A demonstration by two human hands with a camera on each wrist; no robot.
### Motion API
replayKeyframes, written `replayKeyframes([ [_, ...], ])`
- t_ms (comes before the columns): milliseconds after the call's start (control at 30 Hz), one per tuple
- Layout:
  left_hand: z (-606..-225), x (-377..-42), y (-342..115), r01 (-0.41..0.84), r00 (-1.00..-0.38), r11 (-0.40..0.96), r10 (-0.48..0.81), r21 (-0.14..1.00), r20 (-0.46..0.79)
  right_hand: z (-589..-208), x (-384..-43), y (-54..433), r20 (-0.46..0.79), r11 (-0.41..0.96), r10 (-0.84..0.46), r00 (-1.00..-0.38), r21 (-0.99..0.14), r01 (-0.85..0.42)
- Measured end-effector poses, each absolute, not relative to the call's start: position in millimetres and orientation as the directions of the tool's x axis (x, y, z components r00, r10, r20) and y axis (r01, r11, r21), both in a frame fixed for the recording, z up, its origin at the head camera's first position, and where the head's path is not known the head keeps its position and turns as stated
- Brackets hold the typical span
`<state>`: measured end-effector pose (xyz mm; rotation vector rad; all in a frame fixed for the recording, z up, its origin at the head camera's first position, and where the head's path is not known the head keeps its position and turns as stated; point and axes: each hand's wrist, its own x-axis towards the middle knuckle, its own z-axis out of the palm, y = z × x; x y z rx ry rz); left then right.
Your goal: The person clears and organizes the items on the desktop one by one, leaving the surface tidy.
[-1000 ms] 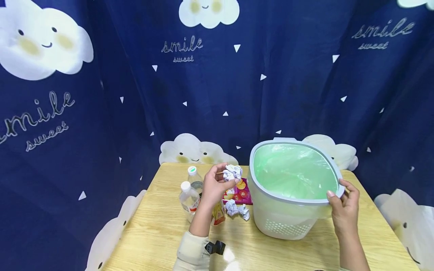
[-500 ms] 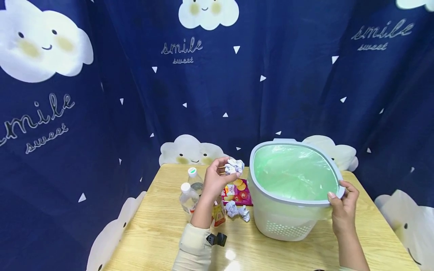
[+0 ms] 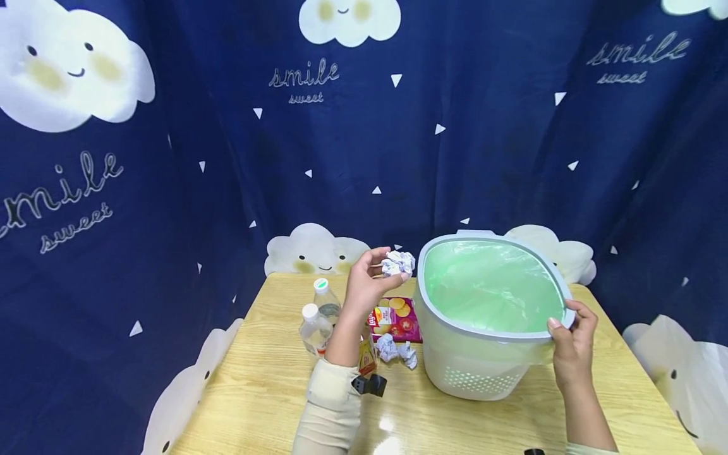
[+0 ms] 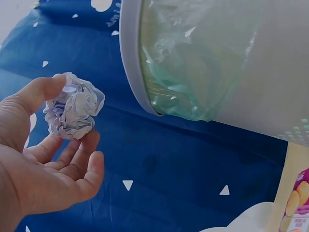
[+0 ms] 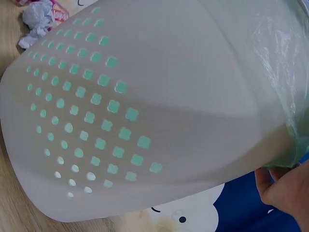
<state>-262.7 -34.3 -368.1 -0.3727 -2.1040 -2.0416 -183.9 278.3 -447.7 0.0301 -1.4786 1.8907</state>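
White, deeply creased paper ball point(image 4: 76, 108) in left hand's point(image 3: 364, 287) pinch, grey bin rim point(image 3: 483, 332) in right hand's point(image 3: 572, 347) grip.

Wore a cream left sleeve point(image 3: 328, 414), creased in folds, with a smoother cuff point(image 3: 334, 378). Bore a small black block point(image 3: 372, 385), jointed in two parts, beside that cuff. Nearer the surface's point(image 3: 256, 379) right edge, showed the rim of a pale right sleeve point(image 3: 589, 450) and a black tip point(image 3: 534, 452). Had left hand point(image 3: 364, 284) and right hand point(image 3: 574, 346) bare.
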Motion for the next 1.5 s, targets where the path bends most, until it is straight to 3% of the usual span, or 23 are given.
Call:
replayKeyframes([
  [533, -343.3, -274.7, -23.7, 0.337, -0.927, 0.029, 0.184, 0.941, 0.326, -451.3, -189.7, 273.3, 0.503, -0.131, 0.521, -0.689, -0.751, -0.647],
  [933, -328.4, -283.4, -12.4, 0.334, -0.91, 0.025, 0.267, 0.942, 0.316, -440.3, -178.5, 277.7, 0.344, -0.105, 0.515, -0.785, -0.884, -0.456],
  [1167, -323.1, -290.3, -1.8, 0.335, -0.896, 0.001, 0.31, 0.942, 0.318, -438.5, -175.3, 284.9, 0.397, -0.004, 0.489, -0.776, -0.889, -0.457],
  [1367, -320.3, -297.0, 4.4, 0.316, -0.891, 0.047, 0.356, 0.948, 0.28, -432.7, -177.7, 290.7, 0.341, 0.183, 0.523, -0.781, -0.94, -0.288],
  [1500, -317.8, -301.8, 8.9, 0.287, -0.903, 0.137, 0.37, 0.948, 0.22, -429.7, -178.3, 292.2, 0.342, 0.212, 0.489, -0.803, -0.939, -0.271],
])
